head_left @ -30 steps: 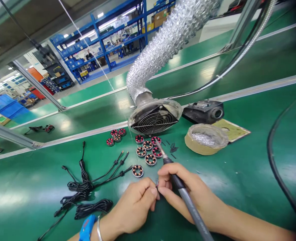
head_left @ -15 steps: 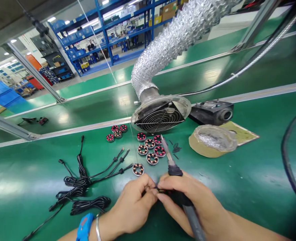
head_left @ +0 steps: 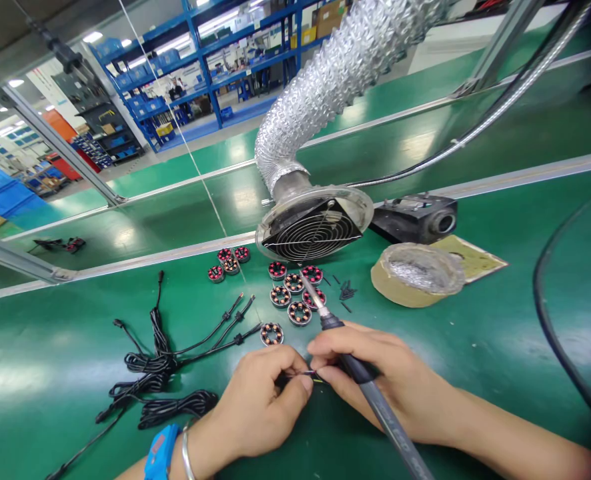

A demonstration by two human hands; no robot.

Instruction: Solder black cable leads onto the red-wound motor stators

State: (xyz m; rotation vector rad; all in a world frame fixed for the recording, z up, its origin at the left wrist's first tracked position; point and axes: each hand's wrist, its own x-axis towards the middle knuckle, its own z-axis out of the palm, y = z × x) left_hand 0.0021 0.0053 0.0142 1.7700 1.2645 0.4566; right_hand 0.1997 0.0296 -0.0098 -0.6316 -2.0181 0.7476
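My left hand (head_left: 265,403) pinches some thin wires (head_left: 317,375) between thumb and fingers; dark, reddish and yellow strands show at the fingertips. Across my right hand (head_left: 395,380) lies a soldering iron (head_left: 393,420), gripped with its metal tip aimed up and away to the left. The right thumb and forefinger also meet at the wire ends, beside the left fingertips. What is inside the left palm is hidden. Just beyond my hands sits a round motor stator (head_left: 272,335) with copper windings. Behind it, a group of similar stators (head_left: 299,313) lies below the iron's tip, some with red parts.
Black cables (head_left: 150,363) lie coiled at the left. A fume extractor hood (head_left: 315,230) on a silver duct stands behind the stators. Small black tube pieces (head_left: 347,291), a cardboard ring (head_left: 400,283) and a black device (head_left: 415,219) are to the right. A dark cable (head_left: 543,300) hangs far right.
The soldering iron has tilted further left, its tip now over the stators. My right hand has shifted slightly and its fingers have opened out a little, showing more of the wires.
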